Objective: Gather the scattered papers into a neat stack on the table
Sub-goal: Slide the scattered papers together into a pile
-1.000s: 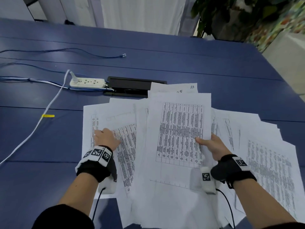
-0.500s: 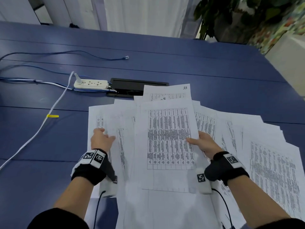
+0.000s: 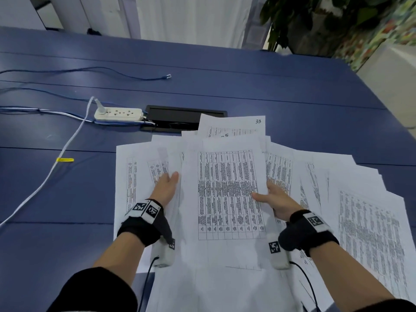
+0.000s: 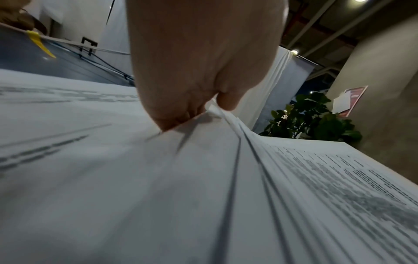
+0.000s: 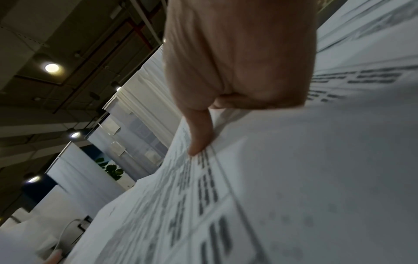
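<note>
White printed papers lie fanned across the blue table [image 3: 270, 86]. A central pile [image 3: 227, 194] with a printed grid on top sits between my hands. My left hand [image 3: 168, 183] is at its left edge; in the left wrist view this left hand [image 4: 210, 109] pinches the edges of several sheets between thumb and fingers. My right hand [image 3: 264, 192] grips the right edge, thumb on the top sheet and fingers underneath, and the right hand [image 5: 203, 139] shows the same hold. Loose sheets spread out to the left [image 3: 135, 176] and the right [image 3: 371, 221]. A sheet numbered 33 [image 3: 247, 126] sticks out behind.
A white power strip [image 3: 118, 114] and a black cable box [image 3: 184, 115] lie just behind the papers. A white cable [image 3: 67, 149] with a yellow tag [image 3: 65, 160] runs off to the left. A blue cable [image 3: 135, 76] lies farther back. A plant [image 3: 315, 23] stands beyond the table.
My left hand has moved right, from the left sheets to the central pile's edge. The central pile has shifted left and squared up, with my right hand still holding it.
</note>
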### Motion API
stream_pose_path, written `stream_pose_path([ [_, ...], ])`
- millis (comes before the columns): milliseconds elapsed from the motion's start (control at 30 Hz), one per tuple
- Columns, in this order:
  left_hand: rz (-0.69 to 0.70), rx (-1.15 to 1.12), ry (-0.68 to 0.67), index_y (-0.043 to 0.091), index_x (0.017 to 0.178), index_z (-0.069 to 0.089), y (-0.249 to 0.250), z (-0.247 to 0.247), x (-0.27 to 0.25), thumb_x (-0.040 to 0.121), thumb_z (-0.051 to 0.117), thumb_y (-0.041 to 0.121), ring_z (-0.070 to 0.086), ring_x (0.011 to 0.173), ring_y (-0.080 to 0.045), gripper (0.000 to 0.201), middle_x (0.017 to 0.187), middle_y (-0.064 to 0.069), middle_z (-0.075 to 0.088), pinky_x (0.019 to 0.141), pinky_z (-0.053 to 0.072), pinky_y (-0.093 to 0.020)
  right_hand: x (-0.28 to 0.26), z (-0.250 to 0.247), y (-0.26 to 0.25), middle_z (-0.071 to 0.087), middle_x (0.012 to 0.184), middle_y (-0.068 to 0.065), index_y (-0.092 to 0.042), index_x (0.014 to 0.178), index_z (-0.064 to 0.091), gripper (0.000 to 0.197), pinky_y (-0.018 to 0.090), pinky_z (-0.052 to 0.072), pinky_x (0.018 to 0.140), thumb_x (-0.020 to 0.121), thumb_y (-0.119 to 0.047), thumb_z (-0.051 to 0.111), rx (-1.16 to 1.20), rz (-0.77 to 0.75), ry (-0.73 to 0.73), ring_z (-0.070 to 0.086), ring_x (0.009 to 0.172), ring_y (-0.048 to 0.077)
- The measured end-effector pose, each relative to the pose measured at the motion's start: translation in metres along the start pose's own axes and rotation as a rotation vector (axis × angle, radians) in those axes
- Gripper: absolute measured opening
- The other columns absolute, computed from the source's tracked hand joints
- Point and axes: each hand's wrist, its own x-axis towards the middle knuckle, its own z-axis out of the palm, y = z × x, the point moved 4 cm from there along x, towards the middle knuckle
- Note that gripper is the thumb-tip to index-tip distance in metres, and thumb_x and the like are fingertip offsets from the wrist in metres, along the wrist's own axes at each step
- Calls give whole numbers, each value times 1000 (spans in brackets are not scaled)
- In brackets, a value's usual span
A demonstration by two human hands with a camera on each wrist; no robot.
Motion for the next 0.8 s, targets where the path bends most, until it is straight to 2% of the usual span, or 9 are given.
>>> stream_pose_path([
  [67, 62, -62, -60, 2, 138, 34, 6, 5, 0, 98, 39, 24, 36, 135, -24, 46, 142, -6, 39, 114, 26, -39, 2, -2, -2, 55, 132, 6, -11, 128, 49, 45, 41, 37, 106, 86, -15, 64, 38, -13, 77, 54, 115, 22],
  [133, 77, -48, -102, 9, 142, 30, 13, 12, -1, 91, 46, 36, 37, 132, -21, 59, 146, -2, 33, 114, 27, -43, 4, 3, -11, 55, 129, 1, -13, 133, 46, 53, 44, 33, 110, 85, -26, 65, -9, -47, 116, 50, 119, 20],
  [200, 32, 21, -147, 15, 147, 21, 16, 20, 0, 88, 46, 47, 35, 135, -29, 71, 153, -10, 21, 114, 27, -47, 5, 11, -18, 56, 130, 4, -12, 132, 47, 52, 43, 36, 109, 86, -25, 65, -57, -78, 92, 53, 119, 21],
  [300, 18, 72, -169, 10, 144, 24, 16, 25, -4, 94, 47, 36, 36, 135, -31, 61, 150, -13, 30, 113, 29, -45, 10, 7, -18, 58, 129, 8, -6, 129, 51, 43, 37, 43, 100, 90, -20, 61, -28, -62, 151, 57, 111, 24],
  [400, 22, 81, -193, 6, 139, 31, 13, 32, -13, 90, 57, 28, 42, 131, -27, 59, 144, -8, 42, 109, 32, -38, 8, 13, -22, 54, 117, -4, -11, 130, 46, 42, 30, 36, 94, 91, -21, 59, -95, -72, 131, 51, 106, 16],
  [467, 18, 102, -144, 3, 140, 29, 12, 34, -18, 90, 58, 23, 40, 132, -26, 62, 144, -8, 40, 108, 31, -35, 7, 12, -21, 54, 122, -3, -12, 134, 45, 47, 33, 37, 100, 90, -20, 60, -98, -65, 113, 51, 110, 15],
  [600, -1, 68, -3, 0, 135, 39, 6, 21, -17, 89, 58, 11, 46, 127, -29, 51, 141, -13, 45, 103, 36, -35, 4, 5, -6, 58, 131, 12, -3, 129, 52, 43, 43, 42, 105, 88, -10, 62, -57, -7, 99, 58, 115, 27],
  [733, -27, 150, -113, 2, 147, 10, 6, 34, -18, 91, 57, 24, 20, 144, -27, 77, 156, -11, 17, 115, 20, -38, 0, 17, 2, 52, 136, 6, -7, 137, 41, 53, 44, 36, 109, 89, -19, 61, -83, 11, 80, 49, 125, 26],
  [800, -10, 85, -67, 2, 147, 13, 7, 29, -18, 88, 62, 25, 19, 144, -26, 80, 156, -11, 17, 117, 19, -39, 0, 13, 3, 53, 133, 3, -7, 134, 44, 44, 45, 36, 109, 92, -17, 56, -23, 15, 71, 50, 123, 26],
])
